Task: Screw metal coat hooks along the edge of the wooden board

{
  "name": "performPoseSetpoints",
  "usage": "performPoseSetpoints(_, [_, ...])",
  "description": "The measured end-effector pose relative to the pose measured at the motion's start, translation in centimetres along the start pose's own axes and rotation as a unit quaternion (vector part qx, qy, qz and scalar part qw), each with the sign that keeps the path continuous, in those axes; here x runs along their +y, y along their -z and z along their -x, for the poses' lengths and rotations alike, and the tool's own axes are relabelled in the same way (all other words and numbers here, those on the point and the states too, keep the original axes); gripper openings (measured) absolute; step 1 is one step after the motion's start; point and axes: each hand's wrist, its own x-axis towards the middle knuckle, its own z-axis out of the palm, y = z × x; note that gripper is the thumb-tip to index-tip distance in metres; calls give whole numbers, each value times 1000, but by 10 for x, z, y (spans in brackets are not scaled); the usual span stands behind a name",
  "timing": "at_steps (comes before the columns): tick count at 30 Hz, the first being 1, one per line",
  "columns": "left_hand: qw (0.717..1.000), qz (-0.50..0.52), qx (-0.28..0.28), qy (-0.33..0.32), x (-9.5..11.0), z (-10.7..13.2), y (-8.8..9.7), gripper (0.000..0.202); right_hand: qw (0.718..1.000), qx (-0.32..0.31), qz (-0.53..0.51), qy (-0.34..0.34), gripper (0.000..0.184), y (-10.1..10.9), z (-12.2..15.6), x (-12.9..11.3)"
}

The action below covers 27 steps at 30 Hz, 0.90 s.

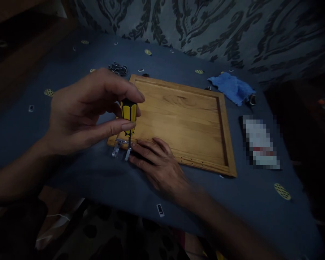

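My left hand (94,108) is closed around the handle of a short yellow-and-black screwdriver (129,113), thumb in front and forefinger over the top. The screwdriver stands nearly upright, its shaft pointing down at a metal hinge (121,142) on the near left corner of a wooden panel (178,119). My right hand (159,166) rests on the panel's near edge with its fingers stretched out, the fingertips close beside the hinge. Whether those fingertips touch the hinge cannot be made out, nor can the exact spot where the screwdriver's tip meets it.
Dark blue cloth with small printed patches (159,210) covers the surface under the panel. A coiled cable (118,68) lies behind its left corner, a blue rag (231,86) behind its right corner. To the right is a blurred-out pale item (261,142). Wooden furniture (24,47) stands at far left.
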Motion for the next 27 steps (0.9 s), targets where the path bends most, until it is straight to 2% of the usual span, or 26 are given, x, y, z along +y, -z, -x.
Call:
performPoseSetpoints(3, [1000,6,-10,-16,0,0,-1,61,1000,-1,1,1,35,0,-1,0])
performPoseSetpoints(7, [1000,-6,7,-9,2,-1,0,52,1000,1,5,2,34,0,-2,-1])
performPoseSetpoints(11, [999,3,-36,-14,3,-2,2,53,1000,-2,7,2,35,-1,-2,0])
performPoseSetpoints(16, [1000,-11,-29,1,2,0,-1,45,1000,-9,8,1,38,0,-2,0])
performPoseSetpoints(22, [996,-59,-21,-57,-3,-2,-4,43,1000,18,12,10,35,-1,-2,0])
performPoseSetpoints(27, [999,-15,-32,-11,-1,-2,-1,43,1000,10,5,8,36,-2,-2,0])
